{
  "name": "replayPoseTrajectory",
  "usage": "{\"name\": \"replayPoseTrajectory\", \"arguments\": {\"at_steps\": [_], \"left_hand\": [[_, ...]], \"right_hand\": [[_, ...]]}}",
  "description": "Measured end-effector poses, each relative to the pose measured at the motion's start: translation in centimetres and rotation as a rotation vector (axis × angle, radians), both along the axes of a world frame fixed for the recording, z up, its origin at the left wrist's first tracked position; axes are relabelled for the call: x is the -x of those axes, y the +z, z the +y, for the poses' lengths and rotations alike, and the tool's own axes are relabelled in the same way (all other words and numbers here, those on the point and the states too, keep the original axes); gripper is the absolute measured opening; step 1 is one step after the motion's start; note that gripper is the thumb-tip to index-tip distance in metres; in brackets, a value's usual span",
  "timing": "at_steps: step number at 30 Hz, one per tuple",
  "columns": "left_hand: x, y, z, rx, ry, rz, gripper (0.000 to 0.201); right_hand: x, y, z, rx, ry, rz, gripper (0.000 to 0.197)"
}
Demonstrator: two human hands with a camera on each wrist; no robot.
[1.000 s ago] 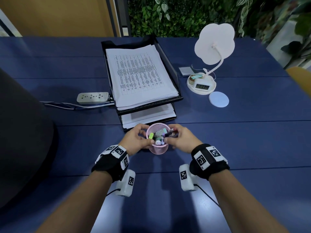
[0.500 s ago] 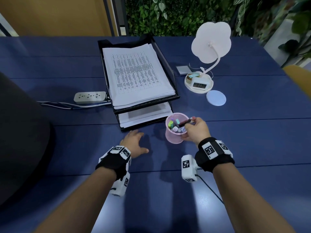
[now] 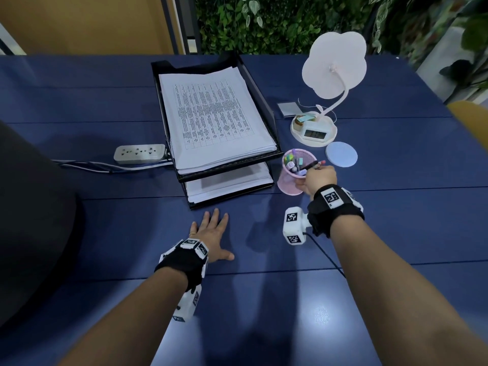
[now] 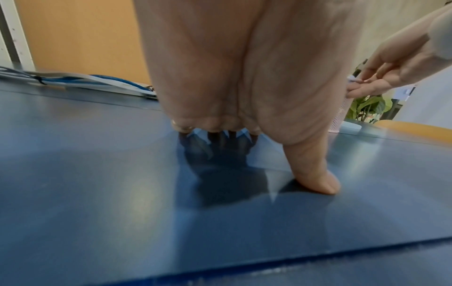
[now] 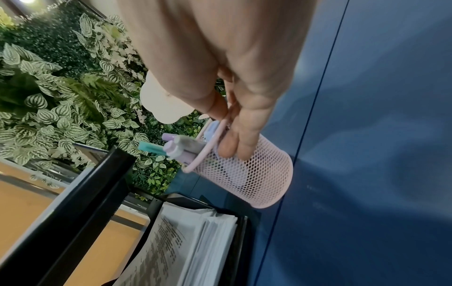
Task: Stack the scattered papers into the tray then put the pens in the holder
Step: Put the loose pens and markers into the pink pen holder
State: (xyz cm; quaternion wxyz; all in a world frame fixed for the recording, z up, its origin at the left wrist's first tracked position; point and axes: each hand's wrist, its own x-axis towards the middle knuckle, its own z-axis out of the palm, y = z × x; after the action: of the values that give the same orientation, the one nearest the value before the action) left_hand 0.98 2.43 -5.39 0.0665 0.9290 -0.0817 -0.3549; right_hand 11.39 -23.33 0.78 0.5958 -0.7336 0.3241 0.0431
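Papers in the tray, holder just right, pens inside, lamp behind.

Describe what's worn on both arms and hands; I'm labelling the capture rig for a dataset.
Both forearms are bare, without sleeves. Each wrist wears a black fabric band topped with white blocks printed with black square markers. A white camera housing with the same markers hangs beneath each wrist; the one under the right hand trails a thin black cable. The left hand wears a ring.

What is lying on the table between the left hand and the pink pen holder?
Nothing: in the head view, only bare blue table separates the flat left hand from the pink pen holder, which the right hand grips.
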Motion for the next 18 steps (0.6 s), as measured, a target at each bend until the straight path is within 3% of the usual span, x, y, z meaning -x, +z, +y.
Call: {"name": "replayPoseTrajectory", "arguments": {"at_steps": [2, 4, 7, 10, 14, 16, 18], "left_hand": [[-0.1, 0.1, -0.1, -0.012, -0.002, 0.014, 0.111], [-0.1, 0.1, 0.0, -0.02, -0.009, 0.021, 0.111], [-0.2, 0.0, 0.0, -0.022, -0.011, 0.029, 0.111], [-0.2, -0.1, 0.0, -0.024, -0.013, 0.036, 0.111], [-0.2, -0.1, 0.1, -0.026, -0.008, 0.033, 0.111], [-0.3, 0.0, 0.1, -0.027, -0.007, 0.03, 0.111], [-0.4, 0.2, 0.0, -0.061, -0.016, 0.043, 0.112]], "right_hand": [[-0.7, 0.3, 0.3, -0.015, 0.004, 0.006, 0.04], [-2.2, 0.1, 0.3, -0.156, -0.026, 0.008, 0.038], [-3.5, -0.8, 0.1, -0.108, -0.083, 0.031, 0.036], [-2.9, 0.7, 0.8, -0.256, -0.151, 0.04, 0.026], [-3.4, -0.6, 0.7, -0.293, -0.151, -0.002, 0.041], [-3.6, -1.4, 0.3, -0.203, -0.136, 0.019, 0.054], [-2.7, -1.7, 0.2, -0.128, -0.09, 0.04, 0.049]]}}
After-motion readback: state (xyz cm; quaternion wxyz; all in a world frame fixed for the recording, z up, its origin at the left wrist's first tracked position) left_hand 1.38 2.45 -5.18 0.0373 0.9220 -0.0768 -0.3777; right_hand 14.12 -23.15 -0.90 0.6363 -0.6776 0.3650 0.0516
